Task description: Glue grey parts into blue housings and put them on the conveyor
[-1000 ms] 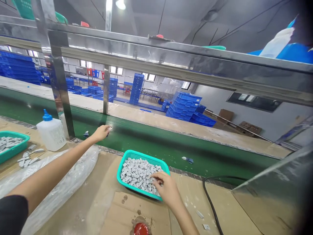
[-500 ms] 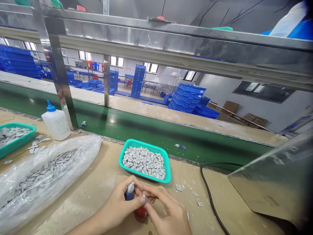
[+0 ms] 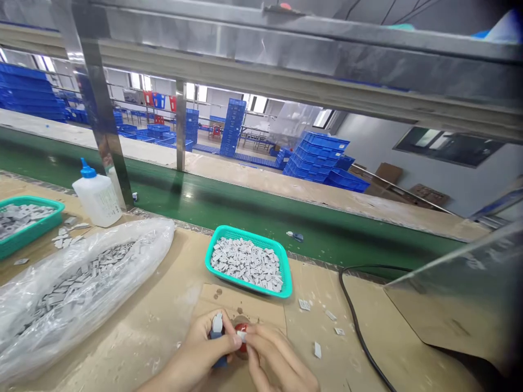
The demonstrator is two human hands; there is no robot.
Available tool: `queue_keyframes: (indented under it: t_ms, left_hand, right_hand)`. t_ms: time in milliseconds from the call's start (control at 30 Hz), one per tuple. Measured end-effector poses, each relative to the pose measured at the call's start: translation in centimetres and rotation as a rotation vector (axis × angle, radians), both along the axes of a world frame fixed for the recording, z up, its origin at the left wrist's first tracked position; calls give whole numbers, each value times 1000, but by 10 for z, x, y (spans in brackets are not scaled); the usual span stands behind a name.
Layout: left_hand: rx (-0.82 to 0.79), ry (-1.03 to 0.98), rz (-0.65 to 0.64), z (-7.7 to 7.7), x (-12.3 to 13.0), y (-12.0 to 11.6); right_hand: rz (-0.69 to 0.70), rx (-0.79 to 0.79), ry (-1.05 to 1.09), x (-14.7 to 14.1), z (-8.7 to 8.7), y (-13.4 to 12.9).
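My left hand [image 3: 200,348] is wrapped around a dark blue plastic part [image 3: 219,360] with a light grey tip [image 3: 217,323] pointing up. Between the fingertips of my right hand [image 3: 278,359] is a small light grey plastic piece [image 3: 241,336], and my left thumb tip touches or nearly touches it. Right behind the fingertips is a shiny red round object [image 3: 242,328], mostly covered by them. It stands on a stained piece of cardboard [image 3: 265,313]. Just beyond my hands, a turquoise basket [image 3: 289,272] holds many similar small grey pieces [image 3: 247,264].
A clear plastic bag [image 3: 153,245] of grey pieces lies left, near a white bottle [image 3: 98,198] with a blue cap and another turquoise basket [image 3: 36,237]. Loose pieces [image 3: 304,305] and a black cable [image 3: 354,321] are right. A blue-grey part [image 3: 295,236] lies on the green belt [image 3: 229,204].
My view has tilted down a little. My hands sit slightly lower relative to the basket, uncovering more cardboard, and the small grey piece now shows in front of the red object.
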State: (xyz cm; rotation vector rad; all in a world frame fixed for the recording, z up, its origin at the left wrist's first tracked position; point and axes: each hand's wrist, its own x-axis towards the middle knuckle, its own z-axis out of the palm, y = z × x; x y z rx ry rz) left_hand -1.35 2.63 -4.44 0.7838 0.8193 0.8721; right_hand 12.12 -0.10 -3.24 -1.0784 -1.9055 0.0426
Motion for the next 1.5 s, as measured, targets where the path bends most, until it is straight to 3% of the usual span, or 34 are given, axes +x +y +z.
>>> queue_keyframes:
  t_ms: [167,300,433,600,933,1133,1333,1500]
  left_hand:
    - [-52,-7,32,5,-10,-1]
    - [-249,-261,63,5,-19,3]
    - [-377,-443,67,4,-26,6]
    - [-315,-505,50,5,-28,6]
    - [-223,-341,-42,-3,-20,2]
    - [-233,-421,-39,-3,-19,2]
    - [-246,-440,-81,2,-22,1]
    - [-312,-417,-1,6,-25,2]
  right_hand:
    - [9,-248,84,8,6,8]
    - [-46,-345,29,21,-1,9]
    - [-68,-300,-24,26,-12,5]
    - [-88,-279,-60,24,-19,4]
    - [-115,-254,-70,20,-25,2]
    - [-128,-224,-54,20,-23,-2]
    - [-147,-242,52,23,-10,-3]
    - [-138,-242,22,19,-11,1]
